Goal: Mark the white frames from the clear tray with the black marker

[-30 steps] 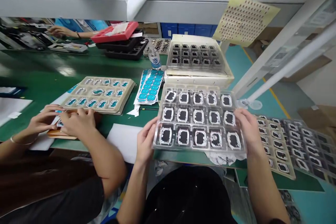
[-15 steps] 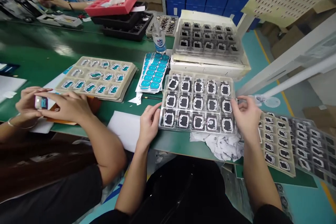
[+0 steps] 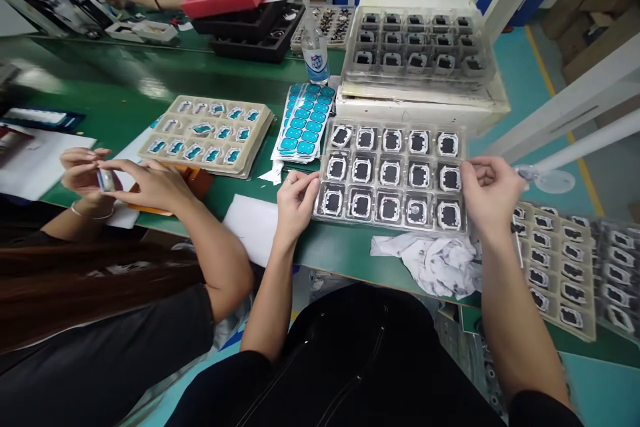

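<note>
Between my hands is a clear plastic tray (image 3: 376, 188), its pockets filled with small white-rimmed parts with black centres. My left hand (image 3: 295, 205) pinches the tray's left edge between thumb and fingers. On the opposite side, my right hand (image 3: 489, 195) grips the right edge, its fingers curled. The tray is close over the green table (image 3: 330, 255); whether its underside rests there I cannot tell. A crumpled white cloth (image 3: 435, 265) lies just in front of it. Sheets of teal stickers (image 3: 305, 121) lie beyond the tray's left corner.
Another filled clear tray (image 3: 417, 47) sits on a white box (image 3: 425, 107) behind. A spray bottle (image 3: 316, 57) stands nearby. To the left, a co-worker's hands (image 3: 145, 183) hold a small part near a beige tray (image 3: 200, 137). More trays (image 3: 560, 267) are at right.
The whole view has shifted, so most things appear farther up and to the right. Both my hands keep hold of the tray. The co-worker's hands have turned the small part.
</note>
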The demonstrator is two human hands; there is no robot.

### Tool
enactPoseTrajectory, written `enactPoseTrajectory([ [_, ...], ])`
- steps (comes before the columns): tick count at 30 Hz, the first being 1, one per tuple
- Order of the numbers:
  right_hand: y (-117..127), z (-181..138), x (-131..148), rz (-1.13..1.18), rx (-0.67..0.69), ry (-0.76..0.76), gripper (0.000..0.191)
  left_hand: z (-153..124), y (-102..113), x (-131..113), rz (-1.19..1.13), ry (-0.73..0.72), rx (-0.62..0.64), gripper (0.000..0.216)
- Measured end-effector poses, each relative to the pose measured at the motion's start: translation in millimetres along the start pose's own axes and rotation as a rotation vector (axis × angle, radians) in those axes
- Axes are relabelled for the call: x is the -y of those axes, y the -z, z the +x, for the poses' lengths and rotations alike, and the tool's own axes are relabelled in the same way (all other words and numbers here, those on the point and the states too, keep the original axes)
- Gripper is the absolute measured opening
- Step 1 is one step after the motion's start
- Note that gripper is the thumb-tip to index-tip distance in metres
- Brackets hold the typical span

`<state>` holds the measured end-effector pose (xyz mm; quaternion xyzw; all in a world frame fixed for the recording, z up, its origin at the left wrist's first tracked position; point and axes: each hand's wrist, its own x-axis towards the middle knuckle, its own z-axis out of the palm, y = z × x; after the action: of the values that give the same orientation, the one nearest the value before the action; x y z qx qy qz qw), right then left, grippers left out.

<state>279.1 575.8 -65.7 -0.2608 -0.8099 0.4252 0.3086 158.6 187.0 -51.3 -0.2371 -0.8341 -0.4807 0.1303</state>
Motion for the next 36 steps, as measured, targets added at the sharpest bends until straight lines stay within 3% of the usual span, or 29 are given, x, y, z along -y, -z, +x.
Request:
enactPoseTrajectory([
  [4, -10.9, -2.6, -4.0, -0.038, -0.036, 0.039, 0.035, 6.9, 1.8, 2.6, 0.021, 0.009, -0.05, 0.036],
  [9, -10.7, 0.7, -8.4, -0.119, -0.074, 0.056, 0.03, 23.7, 2.2, -0.4, 0.105, -0.052, -0.012, 0.028],
  [15, -6.0, -3.3, -8.4, -0.039, 0.037, -0.022, 0.039, 18.4, 8.8, -25.2, 0.355, -0.121, 0.054, 0.03],
  [18, 14.7, -25.5, -0.6, 0.058, 0.013, -0.027, 0.048, 7.2, 14.1, -41.6, 0.417, -0.175, 0.214, 0.036],
  [20, 37.1, -48.3, 4.0, 0.141, -0.096, 0.005, 0.045, 2.3, 17.0, -47.6, 0.439, -0.198, 0.308, 0.043],
  [23, 70.6, -88.7, 2.9, 0.069, -0.323, 0.076, 0.029, 0.4, 19.0, -48.0, 0.415, -0.237, 0.333, 0.04],
  [25, 85.7, -112.0, -3.2, -0.048, -0.379, 0.076, 0.024, 1.2, 18.6, -45.6, 0.379, -0.243, 0.334, 0.033],
  [29, 92.7, -125.2, -15.3, -0.327, -0.24, 0.179, 0.024, 3.2, 15.6, -43.0, 0.428, -0.279, 0.365, 0.032],
  [33, 81.0, -97.6, -25.0, -0.637, -0.004, 0.197, 0.035, 2.3, 12.1, -40.9, 0.442, -0.242, 0.297, 0.032],
  [36, 72.0, -76.8, -36.1, -0.715, 0.156, 0.142, 0.04, -1.2, 8.8, -36.1, 0.399, -0.157, 0.216, 0.038],
])
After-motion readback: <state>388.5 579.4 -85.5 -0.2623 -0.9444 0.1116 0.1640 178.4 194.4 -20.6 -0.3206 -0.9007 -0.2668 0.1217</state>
